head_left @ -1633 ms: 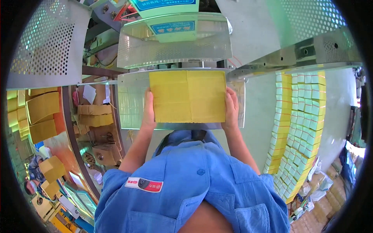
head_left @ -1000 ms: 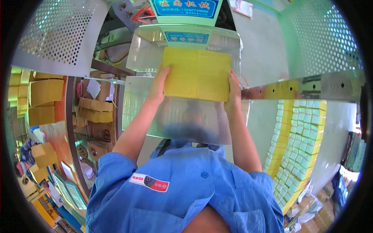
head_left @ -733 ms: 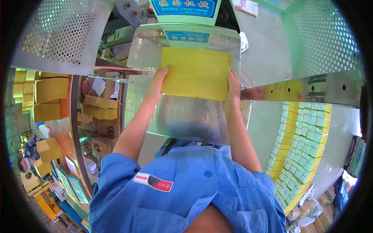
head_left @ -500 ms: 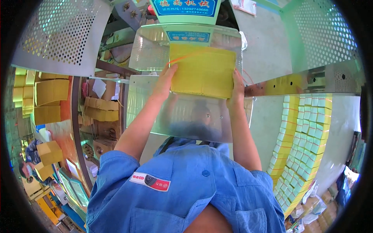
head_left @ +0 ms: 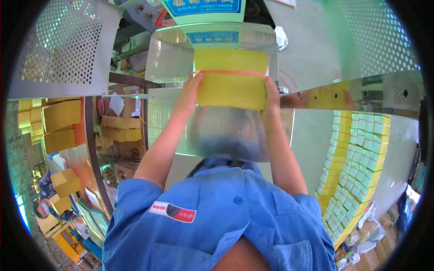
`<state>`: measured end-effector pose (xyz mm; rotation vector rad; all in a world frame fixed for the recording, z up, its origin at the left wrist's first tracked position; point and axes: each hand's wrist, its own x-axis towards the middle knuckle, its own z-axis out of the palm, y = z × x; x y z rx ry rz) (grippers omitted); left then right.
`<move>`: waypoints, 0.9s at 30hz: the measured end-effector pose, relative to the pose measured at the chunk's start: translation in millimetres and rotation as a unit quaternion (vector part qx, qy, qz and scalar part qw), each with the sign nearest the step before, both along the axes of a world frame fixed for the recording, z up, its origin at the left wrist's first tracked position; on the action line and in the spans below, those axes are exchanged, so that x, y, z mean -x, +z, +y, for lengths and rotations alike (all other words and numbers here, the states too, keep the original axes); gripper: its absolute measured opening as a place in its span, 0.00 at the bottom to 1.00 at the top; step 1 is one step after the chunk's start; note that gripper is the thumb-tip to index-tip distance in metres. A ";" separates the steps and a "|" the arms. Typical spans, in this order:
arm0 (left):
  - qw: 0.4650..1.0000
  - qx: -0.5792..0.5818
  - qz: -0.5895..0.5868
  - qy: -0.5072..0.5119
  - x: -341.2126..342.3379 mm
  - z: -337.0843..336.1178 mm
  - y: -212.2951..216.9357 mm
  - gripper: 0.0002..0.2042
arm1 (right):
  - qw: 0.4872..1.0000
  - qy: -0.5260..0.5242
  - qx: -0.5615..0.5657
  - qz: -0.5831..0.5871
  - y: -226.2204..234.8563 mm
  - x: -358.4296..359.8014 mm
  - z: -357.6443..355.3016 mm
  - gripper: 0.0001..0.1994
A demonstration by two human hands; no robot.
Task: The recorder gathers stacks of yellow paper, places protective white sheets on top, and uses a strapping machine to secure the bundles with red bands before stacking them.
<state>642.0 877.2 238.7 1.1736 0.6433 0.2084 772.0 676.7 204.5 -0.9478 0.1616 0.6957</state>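
A yellow paper-wrapped bundle [head_left: 231, 92] sits on the shiny metal tabletop [head_left: 169, 121] of a machine, in front of me. Across its top, from side to side, runs a thin red strap [head_left: 230, 72]. My left hand [head_left: 190, 94] grips the bundle's left side, its thumb near the strap's end. On the opposite side my right hand [head_left: 272, 95] presses the right edge, so both hands clasp the bundle between them. Most of the fingers are hidden along the bundle's sides.
Perforated metal panels [head_left: 68, 49] flank the machine. A metal rail [head_left: 352, 95] juts out at right, above long rows of strapped white-and-yellow bundles [head_left: 361, 149]. At left are cardboard boxes [head_left: 121, 128] on a shelf and a person [head_left: 47, 192] beside more boxes.
The red strap, slanting and blurred before, now lies straight and level across the bundle. Both hands keep hold of the bundle, which appears shifted slightly left along with the view.
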 end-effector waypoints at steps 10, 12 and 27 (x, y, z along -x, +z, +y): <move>1.000 0.000 0.006 0.027 -15.2 -13.0 -11.1 0.23 | 1.000 -0.010 0.012 0.006 -20.0 -8.9 -11.5 0.20; 1.000 -0.003 0.000 0.027 -14.3 -11.5 -12.0 0.23 | 1.000 -0.009 0.008 0.004 -17.6 -9.0 -9.9 0.20; 0.940 -0.288 0.140 -0.116 155.8 33.8 12.5 0.21 | 0.974 0.030 0.195 -0.112 8.5 101.7 -16.0 0.14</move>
